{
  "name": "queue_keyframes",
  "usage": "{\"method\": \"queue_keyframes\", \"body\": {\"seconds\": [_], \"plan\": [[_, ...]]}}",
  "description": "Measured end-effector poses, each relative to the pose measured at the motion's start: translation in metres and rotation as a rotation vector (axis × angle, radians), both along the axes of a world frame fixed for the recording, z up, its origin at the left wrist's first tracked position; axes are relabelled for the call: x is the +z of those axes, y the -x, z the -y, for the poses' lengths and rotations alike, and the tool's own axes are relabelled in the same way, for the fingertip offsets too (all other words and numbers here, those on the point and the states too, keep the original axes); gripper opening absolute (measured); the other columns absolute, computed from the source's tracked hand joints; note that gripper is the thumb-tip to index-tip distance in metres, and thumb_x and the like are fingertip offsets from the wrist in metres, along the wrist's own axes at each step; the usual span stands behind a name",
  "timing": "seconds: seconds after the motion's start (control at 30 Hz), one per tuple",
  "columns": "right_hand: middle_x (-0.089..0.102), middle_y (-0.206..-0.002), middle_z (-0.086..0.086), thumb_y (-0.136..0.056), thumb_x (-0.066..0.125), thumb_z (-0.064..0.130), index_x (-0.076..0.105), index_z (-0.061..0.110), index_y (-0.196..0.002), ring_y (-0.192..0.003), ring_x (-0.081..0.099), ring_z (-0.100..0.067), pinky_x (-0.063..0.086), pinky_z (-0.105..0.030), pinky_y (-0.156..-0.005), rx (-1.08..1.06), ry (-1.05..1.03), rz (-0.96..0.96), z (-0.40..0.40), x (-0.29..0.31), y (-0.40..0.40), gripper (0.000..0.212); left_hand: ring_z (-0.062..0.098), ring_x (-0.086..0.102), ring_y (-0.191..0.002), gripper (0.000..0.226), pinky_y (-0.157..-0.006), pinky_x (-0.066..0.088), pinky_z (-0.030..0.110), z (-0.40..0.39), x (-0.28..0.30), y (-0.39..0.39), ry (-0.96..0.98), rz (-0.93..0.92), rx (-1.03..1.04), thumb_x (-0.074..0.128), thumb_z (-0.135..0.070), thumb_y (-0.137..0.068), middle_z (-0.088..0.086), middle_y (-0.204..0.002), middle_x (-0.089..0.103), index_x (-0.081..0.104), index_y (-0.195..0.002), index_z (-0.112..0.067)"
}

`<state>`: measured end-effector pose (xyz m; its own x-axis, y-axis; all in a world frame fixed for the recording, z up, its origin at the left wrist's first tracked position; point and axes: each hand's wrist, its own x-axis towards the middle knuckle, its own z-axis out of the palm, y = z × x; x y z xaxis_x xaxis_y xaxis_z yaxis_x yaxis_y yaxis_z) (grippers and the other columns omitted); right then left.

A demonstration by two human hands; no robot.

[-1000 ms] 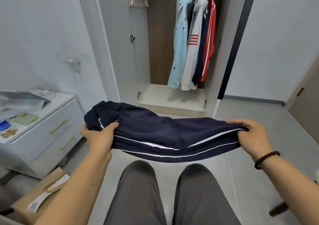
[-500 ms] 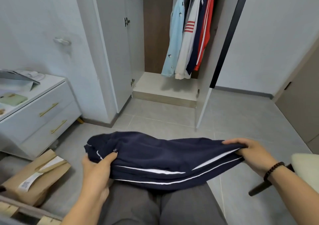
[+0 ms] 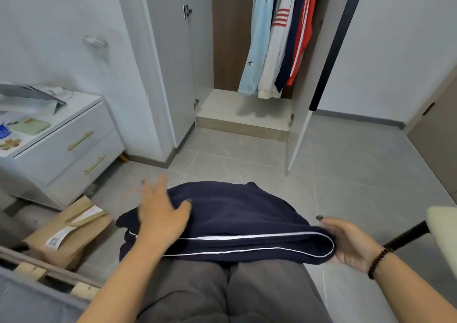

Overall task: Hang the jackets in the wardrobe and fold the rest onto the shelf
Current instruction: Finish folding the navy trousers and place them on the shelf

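Trousers (image 3: pixel 237 226), navy with white piping, now lie folded across our lap, where half a second ago we held them stretched in the air between both hands. Our left hand (image 3: pixel 160 213) has let go of its end; it lies flat on the near-left part of the cloth with fingers straight and spread, blurred as if smoothing. Our right hand (image 3: pixel 346 243) cups the folded right end with loosely bent fingers, though we cannot tell whether it pinches the cloth or only steadies it.

We judge the fold to be nearly done: one more half-fold may make it compact enough to carry. Ahead, the wardrobe (image 3: pixel 173 62) stands open with four jackets (image 3: pixel 279 50) already hanging, and the pale shelf (image 3: pixel 247 114) beneath them is where the bundle should go. Loose cloth could slide off our knees while only one hand steadies it.
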<state>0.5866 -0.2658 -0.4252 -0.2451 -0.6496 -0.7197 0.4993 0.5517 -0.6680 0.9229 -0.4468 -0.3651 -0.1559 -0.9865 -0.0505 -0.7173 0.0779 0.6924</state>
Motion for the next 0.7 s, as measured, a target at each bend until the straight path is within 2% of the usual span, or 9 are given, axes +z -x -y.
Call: {"method": "queue_keyframes", "body": {"seconds": [0.07,0.2,0.27,0.3,0.37,0.43,0.53,0.6,0.7], "plan": [[0.068,-0.113,-0.017,-0.077,0.061,0.041,0.069,-0.001,-0.111,-0.096,0.064,-0.034,0.057,-0.041,-0.076,0.015,-0.001,0.005,0.005,-0.006,-0.002,0.054,0.019,0.02,-0.148,0.065,-0.116,0.018,0.03,0.0,0.002,0.025,-0.039,-0.024,-0.277,0.058,-0.031,-0.094,0.002,-0.16,0.025,0.027,-0.152,-0.024],[0.066,-0.114,-0.023,-0.07,0.07,0.023,0.071,-0.005,-0.101,-0.088,0.066,-0.031,0.055,-0.04,-0.079,-0.096,0.051,-0.036,0.023,-0.02,-0.007,0.041,0.009,0.029,-0.144,0.042,-0.106,0.019,0.014,0.01,0.004,0.074,-0.11,0.046,-0.673,0.046,-0.033,-0.101,-0.008,-0.151,0.042,0.045,-0.143,-0.028],[0.066,-0.11,-0.02,-0.079,0.069,0.017,0.068,-0.003,-0.109,-0.087,0.065,-0.031,0.053,-0.041,-0.081,-0.144,0.042,-0.016,0.036,-0.023,-0.004,0.036,0.006,0.03,-0.143,0.039,-0.105,0.02,0.015,0.016,-0.002,0.087,-0.162,-0.019,-0.698,0.046,-0.033,-0.101,-0.012,-0.149,0.044,0.048,-0.14,-0.031],[0.066,-0.107,-0.017,-0.084,0.067,0.019,0.066,0.0,-0.112,-0.085,0.064,-0.031,0.053,-0.04,-0.08,-0.154,0.015,0.009,0.043,-0.024,-0.002,0.034,0.005,0.023,-0.145,0.041,-0.107,0.017,0.015,0.016,-0.009,0.09,-0.176,-0.039,-0.694,0.046,-0.035,-0.101,-0.012,-0.151,0.04,0.046,-0.142,-0.032],[0.067,-0.099,-0.013,-0.085,0.068,0.027,0.066,0.004,-0.111,-0.08,0.064,-0.03,0.055,-0.036,-0.074,-0.152,-0.04,0.044,0.059,-0.025,0.001,0.034,0.002,0.006,-0.148,0.048,-0.114,0.006,0.018,0.009,-0.027,0.087,-0.137,0.003,-0.727,0.044,-0.04,-0.101,-0.014,-0.158,0.022,0.035,-0.148,-0.034],[0.07,-0.089,-0.01,-0.085,0.067,0.031,0.067,0.006,-0.11,-0.075,0.067,-0.025,0.055,-0.031,-0.069,-0.139,-0.046,0.056,0.077,-0.024,0.005,0.035,0.0,-0.004,-0.147,0.053,-0.117,-0.004,0.02,-0.001,-0.045,0.082,0.004,0.087,-0.781,0.037,-0.044,-0.102,-0.02,-0.158,0.004,0.022,-0.152,-0.037],[0.072,-0.1,-0.011,-0.083,0.065,0.047,0.073,0.002,-0.101,-0.089,0.067,-0.028,0.051,-0.034,-0.085,-0.019,-0.074,0.063,0.102,-0.019,0.009,0.049,-0.006,-0.012,-0.145,0.053,-0.119,-0.006,0.022,-0.004,-0.05,0.078,0.078,0.084,-0.799,0.032,-0.051,-0.1,-0.026,-0.156,-0.004,0.014,-0.149,-0.046],[0.073,-0.1,-0.011,-0.081,0.065,0.054,0.078,0.005,-0.086,-0.087,0.07,-0.027,0.053,-0.033,-0.08,0.053,-0.102,0.056,0.115,-0.013,0.009,0.051,-0.006,-0.013,-0.145,0.052,-0.119,-0.006,0.023,-0.004,-0.048,0.078,0.069,0.078,-0.799,0.032,-0.054,-0.098,-0.024,-0.158,-0.003,0.014,-0.147,-0.051],[0.075,-0.086,-0.009,-0.081,0.072,0.038,0.074,0.005,-0.099,-0.069,0.071,-0.02,0.057,-0.028,-0.062,0.075,-0.11,-0.039,0.13,-0.006,0.006,0.037,-0.004,-0.015,-0.145,0.057,-0.119,-0.006,0.024,-0.006,-0.048,0.074,0.119,0.117,-0.802,0.022,-0.065,-0.092,-0.022,-0.16,-0.006,0.012,-0.147,-0.054]]}}
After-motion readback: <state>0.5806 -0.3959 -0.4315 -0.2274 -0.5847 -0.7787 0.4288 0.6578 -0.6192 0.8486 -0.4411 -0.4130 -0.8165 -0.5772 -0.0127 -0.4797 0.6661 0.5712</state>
